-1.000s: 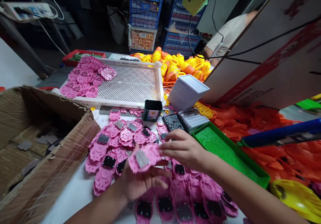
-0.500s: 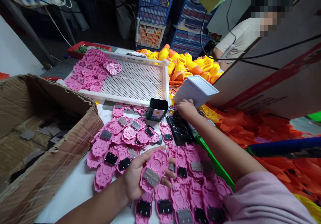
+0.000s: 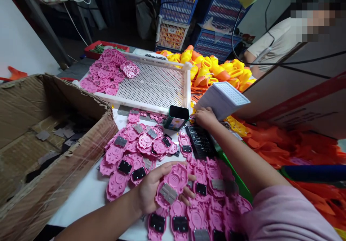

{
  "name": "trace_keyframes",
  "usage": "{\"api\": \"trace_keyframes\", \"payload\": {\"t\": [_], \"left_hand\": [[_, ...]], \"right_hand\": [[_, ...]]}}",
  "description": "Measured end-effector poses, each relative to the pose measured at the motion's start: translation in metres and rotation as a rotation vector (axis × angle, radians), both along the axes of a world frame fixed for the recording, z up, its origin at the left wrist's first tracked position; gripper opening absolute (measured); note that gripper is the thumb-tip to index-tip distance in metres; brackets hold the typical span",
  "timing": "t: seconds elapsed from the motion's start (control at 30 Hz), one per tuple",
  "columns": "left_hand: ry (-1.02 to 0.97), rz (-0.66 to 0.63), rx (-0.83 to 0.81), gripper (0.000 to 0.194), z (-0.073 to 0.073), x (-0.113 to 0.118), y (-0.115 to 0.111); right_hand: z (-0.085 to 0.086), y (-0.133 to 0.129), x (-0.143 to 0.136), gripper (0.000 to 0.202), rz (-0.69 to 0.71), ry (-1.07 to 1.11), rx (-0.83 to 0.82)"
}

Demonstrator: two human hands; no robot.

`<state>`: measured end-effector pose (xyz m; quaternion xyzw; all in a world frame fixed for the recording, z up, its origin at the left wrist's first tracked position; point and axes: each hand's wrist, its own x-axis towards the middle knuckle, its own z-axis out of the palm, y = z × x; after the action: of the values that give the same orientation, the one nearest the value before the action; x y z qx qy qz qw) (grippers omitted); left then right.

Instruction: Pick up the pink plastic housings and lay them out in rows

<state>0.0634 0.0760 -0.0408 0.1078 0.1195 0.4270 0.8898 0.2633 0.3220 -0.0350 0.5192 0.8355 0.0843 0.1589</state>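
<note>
My left hand point(image 3: 151, 190) holds a pink plastic shell point(image 3: 172, 184) with a grey plate on it, thumb along its upper edge and fingers beneath. Farther forward, my right hand point(image 3: 205, 118) is at the lower left edge of a white grid block point(image 3: 220, 98), its fingers bent; what their tips pinch, if anything, is too small to tell. Below that hand lies a black grid tray point(image 3: 200, 142). Just left of it stands a dark green tin point(image 3: 176, 118). Many pink shells with black or grey plates point(image 3: 119, 152) lie around my left hand.
A white mesh tray point(image 3: 154, 84) bears pink pieces at the back. An open cardboard box point(image 3: 92, 151) stands left. Yellow parts point(image 3: 213, 70) lie behind, orange parts point(image 3: 292, 140) at right. Stacked crates point(image 3: 180, 7) and a person point(image 3: 281, 35) are farther back.
The whole view has shifted, so most things appear slightly farther right. My left hand still holds the pink shell, and my right hand remains by the white grid block.
</note>
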Motion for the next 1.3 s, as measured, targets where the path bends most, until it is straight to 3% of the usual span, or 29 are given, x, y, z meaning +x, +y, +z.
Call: {"api": "trace_keyframes", "payload": {"t": [0.17,0.3,0.4,0.47,0.53,0.6,0.67,0.77,0.9,1.1,1.3], "left_hand": [[0.042,-0.002,0.018,0.036,0.0,-0.001,0.001],[0.113,0.021,0.021,0.038,0.003,-0.002,0.002],[0.194,0.049,0.028,0.039,0.012,0.001,-0.001],[0.229,0.07,0.048,0.042,0.022,0.003,-0.006],[0.247,0.106,0.1,0.049,0.035,0.005,-0.014],[0.263,0.162,0.185,0.059,0.047,0.006,-0.026],[0.281,0.18,0.26,0.066,0.057,0.007,-0.042],[0.323,0.096,0.271,0.054,0.059,0.009,-0.07],[0.442,-0.119,0.198,0.04,0.045,0.009,-0.105],[0.513,-0.239,0.168,0.036,0.024,0.011,-0.132],[0.614,-0.241,0.169,0.034,0.025,0.015,-0.138]], "right_hand": [[0.024,-0.009,0.0,0.021,-0.013,0.21,0.021],[0.052,-0.049,0.004,0.018,-0.047,0.503,0.027],[0.064,-0.113,0.009,0.017,-0.043,0.755,-0.002],[0.062,-0.167,0.01,0.015,-0.018,0.943,-0.049],[0.054,-0.221,0.01,0.012,-0.006,1.485,-0.259],[0.044,-0.268,0.009,0.013,-0.103,1.762,-0.386],[0.036,-0.303,0.007,0.015,-0.203,1.888,-0.404],[0.031,-0.335,0.006,0.013,-0.21,1.943,-0.229],[0.032,-0.355,0.001,0.013,-0.037,1.814,-0.027],[0.022,-0.367,-0.011,0.016,0.121,1.608,-0.048],[0.013,-0.369,-0.013,0.018,0.168,1.501,-0.019]]}}
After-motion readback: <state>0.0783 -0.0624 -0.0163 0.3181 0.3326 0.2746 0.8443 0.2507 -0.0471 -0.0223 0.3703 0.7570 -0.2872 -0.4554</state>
